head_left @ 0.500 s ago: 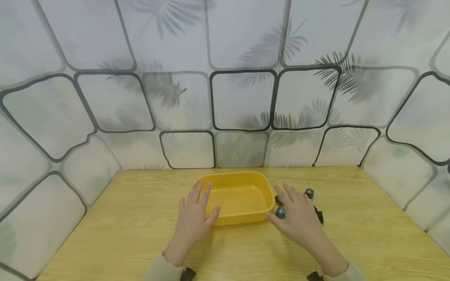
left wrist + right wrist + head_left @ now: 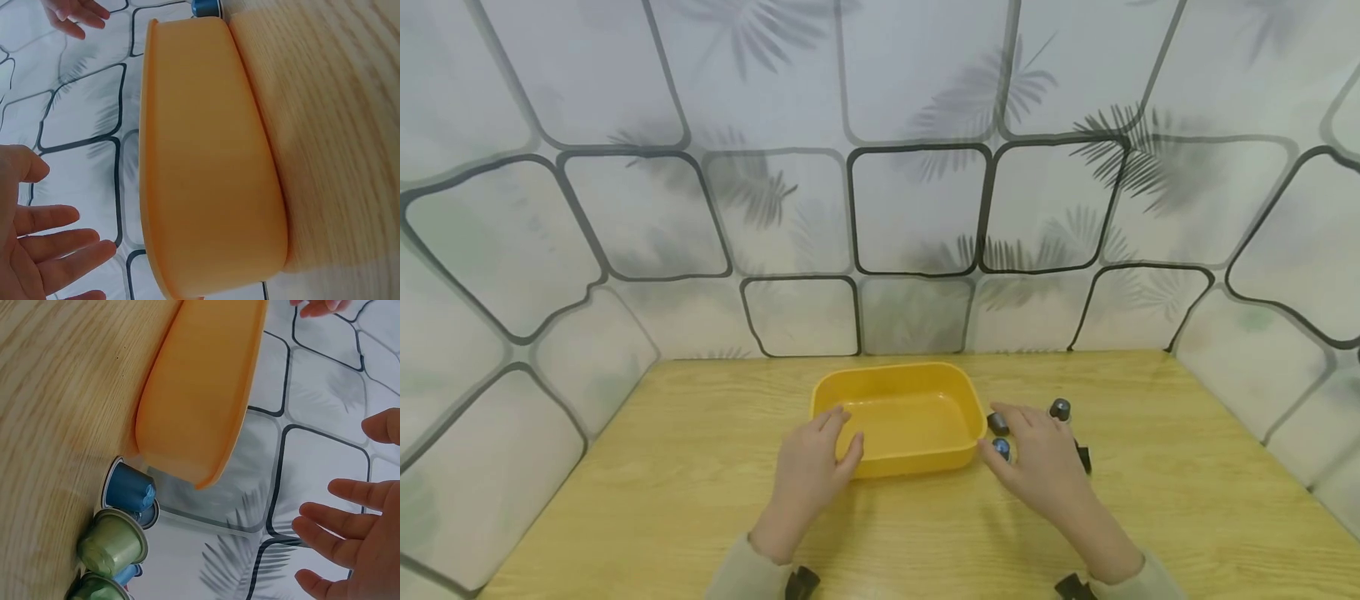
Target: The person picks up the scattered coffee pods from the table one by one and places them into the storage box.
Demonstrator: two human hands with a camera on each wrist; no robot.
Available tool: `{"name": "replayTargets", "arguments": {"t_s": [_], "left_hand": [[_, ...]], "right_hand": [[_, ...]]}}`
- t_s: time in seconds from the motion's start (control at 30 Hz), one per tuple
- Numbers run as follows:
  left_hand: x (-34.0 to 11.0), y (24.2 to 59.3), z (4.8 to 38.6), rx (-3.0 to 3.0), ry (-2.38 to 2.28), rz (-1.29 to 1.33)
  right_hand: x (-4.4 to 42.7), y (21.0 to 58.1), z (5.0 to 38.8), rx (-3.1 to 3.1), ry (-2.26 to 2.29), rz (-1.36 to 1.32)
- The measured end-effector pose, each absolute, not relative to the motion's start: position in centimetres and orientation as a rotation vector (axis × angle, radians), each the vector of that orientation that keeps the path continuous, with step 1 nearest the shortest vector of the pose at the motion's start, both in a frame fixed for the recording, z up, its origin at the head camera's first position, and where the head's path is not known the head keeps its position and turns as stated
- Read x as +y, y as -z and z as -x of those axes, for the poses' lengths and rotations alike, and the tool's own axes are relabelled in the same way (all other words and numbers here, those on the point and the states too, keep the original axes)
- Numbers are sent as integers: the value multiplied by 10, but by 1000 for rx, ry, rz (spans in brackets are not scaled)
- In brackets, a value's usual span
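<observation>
1. So the yellow tray [image 2: 917, 461] is sitting right in front of me on the desk [image 2: 662, 492], long side facing me, open top up.
2. My left fingers [image 2: 53, 217] are loose and spread, gripping nothing, hovering by the tray's left end. Left wrist view shows a gap between them and the tray wall.
3. Same deal with my right fingers [image 2: 334, 520]: released, a bit bent, up off the desk near the tray's right end.
4. Little bunch of capsules over on that side: a blue capsule [image 2: 129, 487] just beside the tray, a green capsule [image 2: 112, 544] next to it, and a dark capsule [image 2: 1060, 408] further right. My right hand partly hides the group from the head view.
5. Behind everything: a pale backdrop [image 2: 917, 208] with dark rounded outlines and leaf prints.
</observation>
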State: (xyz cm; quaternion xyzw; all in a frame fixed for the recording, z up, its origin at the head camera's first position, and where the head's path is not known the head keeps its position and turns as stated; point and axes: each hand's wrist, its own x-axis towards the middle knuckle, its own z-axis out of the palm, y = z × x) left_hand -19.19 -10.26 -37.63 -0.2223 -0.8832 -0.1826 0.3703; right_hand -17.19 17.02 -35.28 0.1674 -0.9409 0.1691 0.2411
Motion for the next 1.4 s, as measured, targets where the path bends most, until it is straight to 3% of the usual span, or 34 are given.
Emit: {"name": "replayTargets", "arguments": {"t_s": [0.73, 1.4], "left_hand": [[-113, 382, 200, -2494, 718, 310], [-124, 387, 208, -2583, 1399, 132]], "right_hand": [[178, 372, 188, -2778, -853, -585], [181, 386, 195, -2849, -1145, -630]]}}
